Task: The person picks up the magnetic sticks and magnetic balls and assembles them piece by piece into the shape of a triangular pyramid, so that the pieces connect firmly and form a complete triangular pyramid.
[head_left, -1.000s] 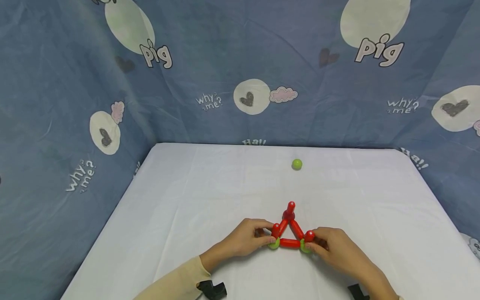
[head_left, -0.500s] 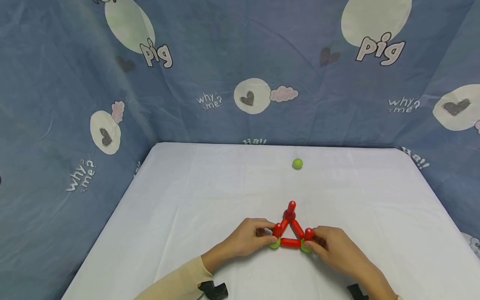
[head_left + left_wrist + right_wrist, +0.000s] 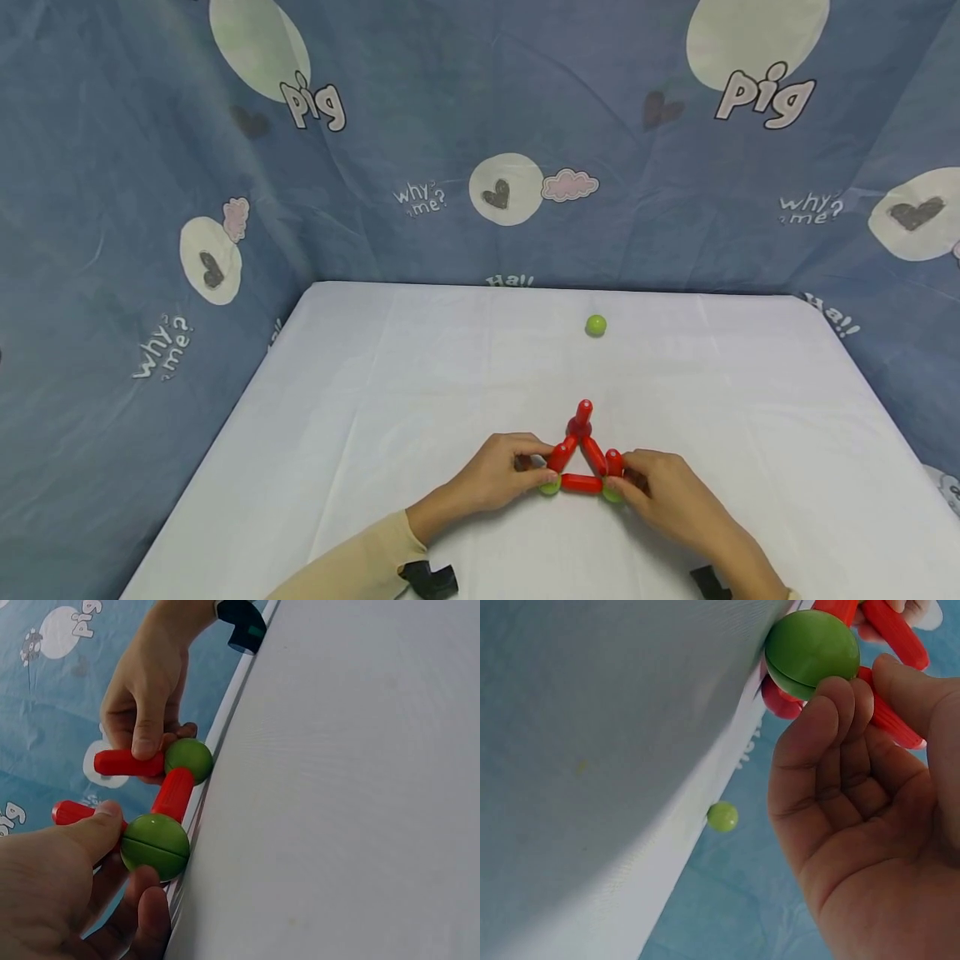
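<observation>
A triangular frame of red rods (image 3: 581,484) joined by balls stands on the white table. Its near corners are green balls, the left one (image 3: 550,487) and the right one (image 3: 612,493); a dark red ball (image 3: 580,427) forms the far corner. From each ball another red rod sticks up. With thumb and fingers my left hand (image 3: 501,473) pinches the left upright rod (image 3: 559,457) just above its green ball (image 3: 155,846). My right hand (image 3: 667,496) likewise pinches the right upright rod (image 3: 614,462). The far upright rod (image 3: 584,410) is untouched.
A loose light green ball (image 3: 596,325) lies near the table's far edge, behind the frame. The white-covered table (image 3: 420,367) meets a blue printed cloth (image 3: 360,225) at the back and sides.
The two near upright rods have tilted inward, toward each other and the far corner, in my fingers. My hands have shifted only slightly. The loose green ball stays where it was.
</observation>
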Action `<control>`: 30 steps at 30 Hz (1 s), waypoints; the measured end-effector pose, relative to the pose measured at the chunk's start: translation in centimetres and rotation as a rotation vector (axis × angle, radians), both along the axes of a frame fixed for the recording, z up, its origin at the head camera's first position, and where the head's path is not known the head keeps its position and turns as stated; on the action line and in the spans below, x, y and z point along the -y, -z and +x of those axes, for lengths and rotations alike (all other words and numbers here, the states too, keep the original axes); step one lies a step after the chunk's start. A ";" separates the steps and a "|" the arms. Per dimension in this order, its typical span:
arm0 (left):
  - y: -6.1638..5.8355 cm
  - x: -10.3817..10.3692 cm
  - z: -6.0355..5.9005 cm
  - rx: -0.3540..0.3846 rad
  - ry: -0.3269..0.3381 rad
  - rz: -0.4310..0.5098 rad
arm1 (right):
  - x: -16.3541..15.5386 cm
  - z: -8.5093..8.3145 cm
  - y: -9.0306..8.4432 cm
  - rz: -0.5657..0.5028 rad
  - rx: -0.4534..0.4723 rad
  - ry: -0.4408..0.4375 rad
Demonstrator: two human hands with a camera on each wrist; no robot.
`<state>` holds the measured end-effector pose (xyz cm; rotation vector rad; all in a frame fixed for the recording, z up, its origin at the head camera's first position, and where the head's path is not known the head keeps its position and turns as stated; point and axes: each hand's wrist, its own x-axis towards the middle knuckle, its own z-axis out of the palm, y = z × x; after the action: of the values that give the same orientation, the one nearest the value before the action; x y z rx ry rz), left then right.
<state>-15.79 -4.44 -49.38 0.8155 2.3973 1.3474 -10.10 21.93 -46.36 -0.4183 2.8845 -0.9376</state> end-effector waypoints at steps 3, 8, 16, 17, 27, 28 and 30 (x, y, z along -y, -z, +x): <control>0.0 -0.1 0.0 -0.008 -0.005 0.002 | 0.1 0.0 0.0 0.003 -0.009 0.004; 0.1 -0.1 0.0 -0.011 -0.010 0.006 | 0.3 0.0 0.0 0.008 -0.017 0.009; 0.2 -0.2 0.0 -0.030 -0.007 0.001 | 0.5 0.1 -0.1 0.023 -0.028 0.029; 0.2 -0.2 0.0 -0.031 -0.007 -0.001 | 0.5 0.2 -0.1 0.027 -0.029 0.031; 0.2 -0.3 -0.1 -0.039 -0.014 -0.006 | 0.9 0.1 -0.2 0.069 -0.061 0.046; 0.2 -0.4 -0.1 -0.041 -0.014 -0.006 | 0.9 0.1 -0.2 0.072 -0.063 0.048; 0.3 -0.4 -0.1 -0.047 -0.012 -0.003 | 1.0 0.1 -0.1 0.081 -0.067 0.052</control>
<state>-15.89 -4.05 -49.68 0.8432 2.4428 1.3436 -9.96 20.95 -46.22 -0.3768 2.9950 -0.8251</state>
